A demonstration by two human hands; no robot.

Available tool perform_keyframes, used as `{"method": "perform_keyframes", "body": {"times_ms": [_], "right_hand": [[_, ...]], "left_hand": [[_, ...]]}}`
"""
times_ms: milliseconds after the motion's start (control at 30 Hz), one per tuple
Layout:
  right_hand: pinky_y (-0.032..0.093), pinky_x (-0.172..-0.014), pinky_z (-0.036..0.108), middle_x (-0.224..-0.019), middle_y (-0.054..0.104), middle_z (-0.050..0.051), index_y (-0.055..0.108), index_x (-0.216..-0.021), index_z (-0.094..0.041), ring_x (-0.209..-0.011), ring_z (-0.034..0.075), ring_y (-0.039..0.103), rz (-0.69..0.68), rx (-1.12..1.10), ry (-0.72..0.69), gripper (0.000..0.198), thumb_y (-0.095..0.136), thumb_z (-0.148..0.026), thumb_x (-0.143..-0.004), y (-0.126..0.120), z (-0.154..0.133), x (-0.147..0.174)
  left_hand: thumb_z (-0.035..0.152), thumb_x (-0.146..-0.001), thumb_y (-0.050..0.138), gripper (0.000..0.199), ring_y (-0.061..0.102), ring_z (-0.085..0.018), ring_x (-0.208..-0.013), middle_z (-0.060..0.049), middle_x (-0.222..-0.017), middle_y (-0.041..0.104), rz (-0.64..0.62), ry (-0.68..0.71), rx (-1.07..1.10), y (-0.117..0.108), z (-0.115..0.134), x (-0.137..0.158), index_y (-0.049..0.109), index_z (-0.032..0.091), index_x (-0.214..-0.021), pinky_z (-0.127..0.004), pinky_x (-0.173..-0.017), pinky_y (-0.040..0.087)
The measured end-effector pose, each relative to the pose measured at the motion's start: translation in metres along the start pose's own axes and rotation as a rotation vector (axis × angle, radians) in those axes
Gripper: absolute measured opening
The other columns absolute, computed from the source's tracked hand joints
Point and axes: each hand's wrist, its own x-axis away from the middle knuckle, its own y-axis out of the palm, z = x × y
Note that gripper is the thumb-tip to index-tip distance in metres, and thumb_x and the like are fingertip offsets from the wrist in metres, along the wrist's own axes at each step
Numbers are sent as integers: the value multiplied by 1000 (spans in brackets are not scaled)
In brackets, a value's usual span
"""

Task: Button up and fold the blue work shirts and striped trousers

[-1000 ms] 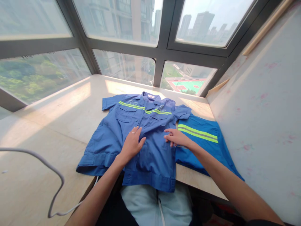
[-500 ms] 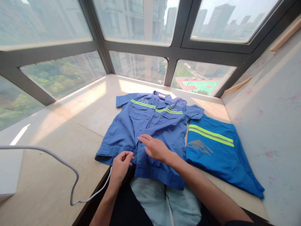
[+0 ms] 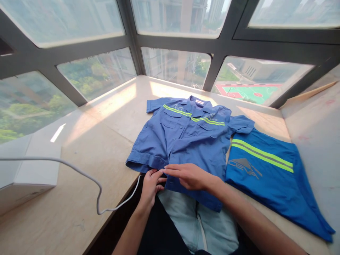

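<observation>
A blue short-sleeved work shirt (image 3: 183, 132) with yellow-green stripes lies front up, its collar away from me. Its lower front hangs over the table's near edge. At the bottom of the front opening, my left hand (image 3: 152, 186) pinches the hem between thumb and fingers, the other fingers curled below. Reaching in from the right, my right hand (image 3: 192, 176) has its fingertips together at the same front edge, touching my left thumb. The fingers cover the bit of cloth between them. Small buttons run up the shirt front.
Folded bright blue clothing (image 3: 255, 187) with striped bands and CEVA lettering lies to the right, partly under a shirt sleeve. A grey-white cable (image 3: 99, 191) crosses the wooden tabletop (image 3: 87, 177) on the left, near a white box (image 3: 37, 166). Windows and a wall enclose the table.
My head view has turned left, so things sit farther right. My right hand has come down from the shirt's middle to the hem, and both hands' fingertips now meet.
</observation>
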Motion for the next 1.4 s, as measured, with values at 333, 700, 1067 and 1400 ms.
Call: {"method": "perform_keyframes", "body": {"times_ms": [333, 700, 1067, 1400], "right_hand": [[48, -70, 23, -97, 64, 7, 70, -100, -22, -80, 15, 61, 217, 115, 81, 29, 50, -7, -86, -12, -2, 34], [55, -81, 31, -100, 69, 7, 62, -104, -23, -94, 18, 67, 480, -123, 127, 30, 45, -6, -86, -1, -6, 50], [55, -77, 33, -97, 66, 8, 61, -116, -26, -89, 20, 65, 988, 72, 203, 33, 54, -8, -89, -25, -37, 52], [54, -86, 34, -105, 61, 8, 64, -117, -21, -96, 21, 61, 517, -134, 266, 38, 59, -8, -81, 14, -11, 15]], "left_hand": [[27, -56, 86, 36, 63, -12, -67, -1, -76, 69, -127, 112, 106, 14, 14, 15, 64, 14, -82, -21, -56, 50], [35, -78, 66, 20, 69, -20, -83, -4, -94, 72, -217, 44, 444, 35, 25, 28, 65, 19, -91, -35, -73, 58], [13, -54, 84, 39, 69, -15, -74, -2, -84, 73, 135, 237, 190, 30, 7, 21, 65, 14, -88, -28, -74, 57], [24, -61, 88, 55, 71, -22, -96, -9, -101, 75, 25, 425, -7, 30, 11, 40, 65, 13, -110, -38, -94, 53]]}}
